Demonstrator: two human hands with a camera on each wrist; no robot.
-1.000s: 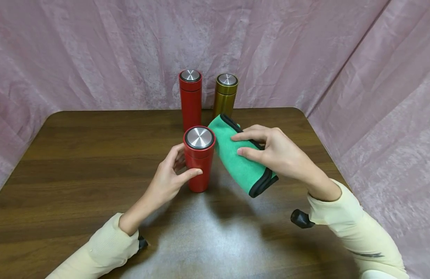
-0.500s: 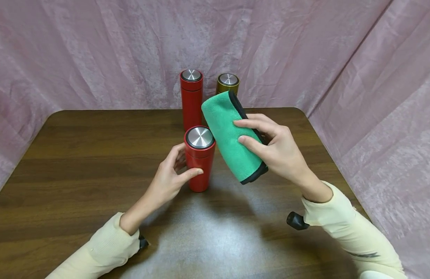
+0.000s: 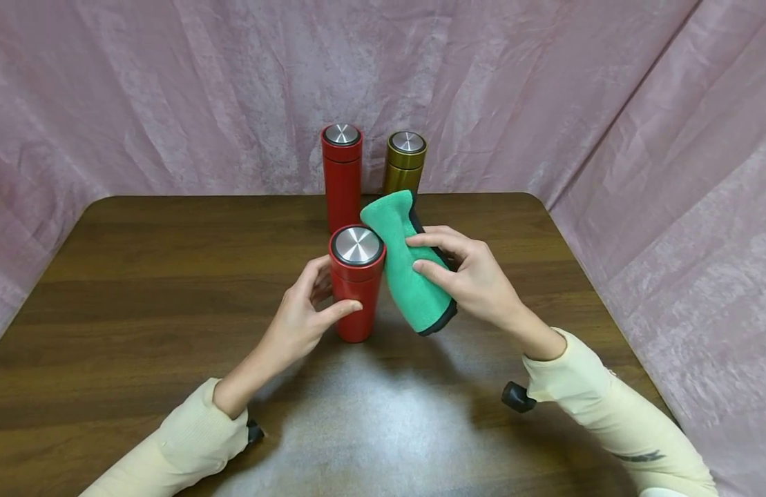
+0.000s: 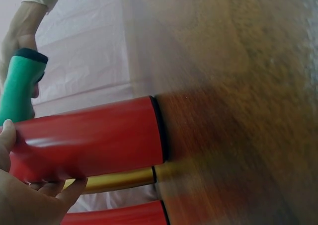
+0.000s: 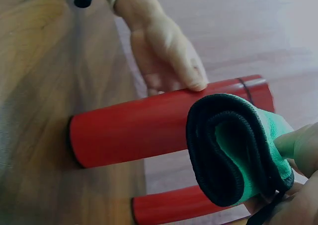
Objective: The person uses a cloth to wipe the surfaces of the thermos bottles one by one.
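A red thermos (image 3: pixel 359 297) with a silver lid stands upright at the middle of the table. My left hand (image 3: pixel 302 310) grips its body from the left, thumb across the front and fingers behind. In my right hand (image 3: pixel 476 273) is a folded green cloth (image 3: pixel 400 266) with black edging, pinched between thumb and fingers. The cloth's left side lies right at the upper right side of the thermos. In the right wrist view the rolled end of the cloth (image 5: pixel 223 150) overlaps the thermos (image 5: pixel 134 125) near its neck.
Behind stand a second red thermos (image 3: pixel 342 183) and a gold thermos (image 3: pixel 405 166), both upright near the far edge of the wooden table (image 3: pixel 140 297). Pink curtains (image 3: pixel 233 96) hang behind and to the right. A black wrist camera (image 3: pixel 518 397) sticks out below the right sleeve.
My right hand has moved left with the cloth, which went up and then down along the thermos and now bends more. The left hand and its thermos have stayed in place.
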